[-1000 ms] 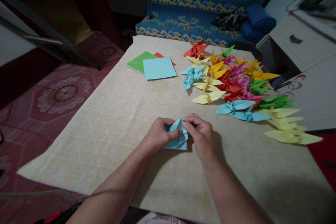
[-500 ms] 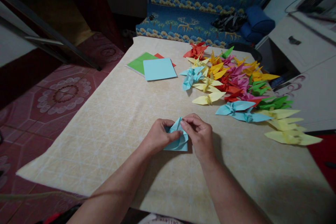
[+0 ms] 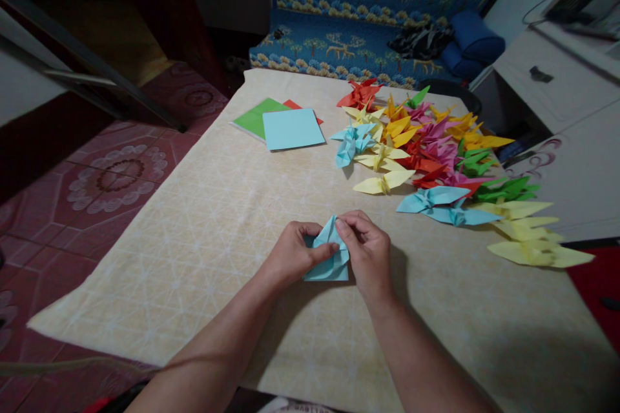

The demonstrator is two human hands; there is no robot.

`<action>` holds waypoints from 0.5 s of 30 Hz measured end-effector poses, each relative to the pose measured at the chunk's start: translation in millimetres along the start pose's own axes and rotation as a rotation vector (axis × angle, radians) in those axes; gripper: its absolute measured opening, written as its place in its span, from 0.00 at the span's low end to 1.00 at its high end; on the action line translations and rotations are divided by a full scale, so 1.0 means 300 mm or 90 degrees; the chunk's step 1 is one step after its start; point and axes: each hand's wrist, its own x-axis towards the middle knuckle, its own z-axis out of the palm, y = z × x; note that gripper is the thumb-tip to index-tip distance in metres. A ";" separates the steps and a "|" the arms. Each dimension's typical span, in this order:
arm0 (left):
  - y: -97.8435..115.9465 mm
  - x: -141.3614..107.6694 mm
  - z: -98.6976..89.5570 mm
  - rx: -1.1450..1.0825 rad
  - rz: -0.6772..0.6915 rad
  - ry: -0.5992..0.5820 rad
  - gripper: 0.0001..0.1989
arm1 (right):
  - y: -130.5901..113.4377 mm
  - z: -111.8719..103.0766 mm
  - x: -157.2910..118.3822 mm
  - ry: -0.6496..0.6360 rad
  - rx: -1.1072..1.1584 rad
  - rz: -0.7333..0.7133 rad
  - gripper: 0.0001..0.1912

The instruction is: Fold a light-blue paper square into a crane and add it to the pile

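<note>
Between my hands is a partly folded sheet of light blue origami paper (image 3: pixel 334 267), low over the cloth-covered table (image 3: pixel 213 251). One of its flaps rises to a point at the top. My left hand (image 3: pixel 301 251) grips the paper from the left, thumb lying across its front and fingers behind. On the right, my right hand (image 3: pixel 365 246) pinches the raised flap close to its tip between thumb and fingers. The fingers behind the paper are partly hidden.
Many folded paper cranes (image 3: pixel 426 148) in several colours crowd the table's right side. Flat paper squares, with a light blue sheet (image 3: pixel 294 129) on top, lie at the back left. Beyond the table stand a blue patterned sofa (image 3: pixel 339 19) and a white cabinet (image 3: pixel 552 84).
The raised flap looks slightly wider and flatter, and my right thumb sits a little differently at its tip. Both hands keep their hold on the paper.
</note>
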 end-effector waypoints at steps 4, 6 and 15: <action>0.000 -0.002 0.004 -0.003 0.000 0.018 0.15 | -0.011 -0.001 0.000 -0.002 -0.034 -0.042 0.06; -0.001 -0.002 0.005 0.013 0.010 0.031 0.15 | -0.019 -0.001 0.000 0.010 -0.078 -0.083 0.03; -0.003 0.000 0.010 0.071 0.018 0.034 0.10 | -0.021 -0.006 0.011 0.038 -0.249 -0.161 0.04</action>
